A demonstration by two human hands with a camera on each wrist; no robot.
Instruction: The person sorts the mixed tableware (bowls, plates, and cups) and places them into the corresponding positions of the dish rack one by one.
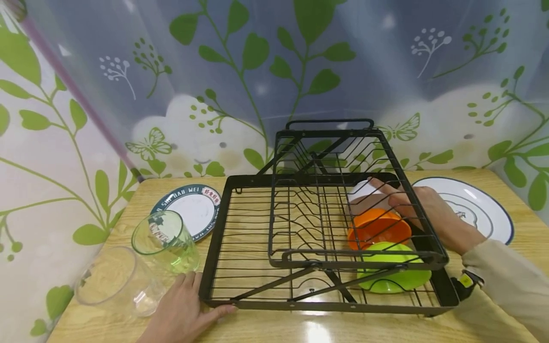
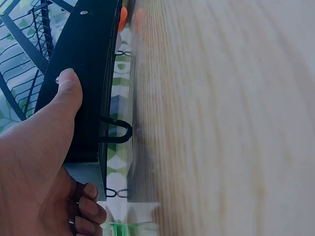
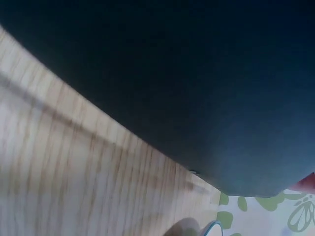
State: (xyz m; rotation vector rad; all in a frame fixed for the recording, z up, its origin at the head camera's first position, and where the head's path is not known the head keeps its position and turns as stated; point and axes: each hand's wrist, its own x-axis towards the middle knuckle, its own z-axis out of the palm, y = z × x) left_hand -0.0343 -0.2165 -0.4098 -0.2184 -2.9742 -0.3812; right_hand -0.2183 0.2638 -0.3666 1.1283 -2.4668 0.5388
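Observation:
A black two-tier dish rack (image 1: 323,259) stands on the wooden table. My left hand (image 1: 177,307) grips its front left corner; the left wrist view shows the thumb (image 2: 70,91) pressed on the front wall and the other fingers curled at the side. From the right, my right hand (image 1: 413,205) reaches in under the upper tier and holds a white bowl (image 1: 363,190) by its rim, at the back of the lower tier. An orange bowl (image 1: 379,231) and a green bowl (image 1: 392,274) sit in front of it. In the right wrist view, a dark surface covers most of the picture.
Left of the rack lie a blue-rimmed plate (image 1: 195,209), a green-tinted glass (image 1: 177,250) and a clear glass (image 1: 124,286), close to my left hand. Another white plate (image 1: 480,205) lies right of the rack, beyond my right wrist. A patterned curtain (image 1: 240,95) hangs behind the table.

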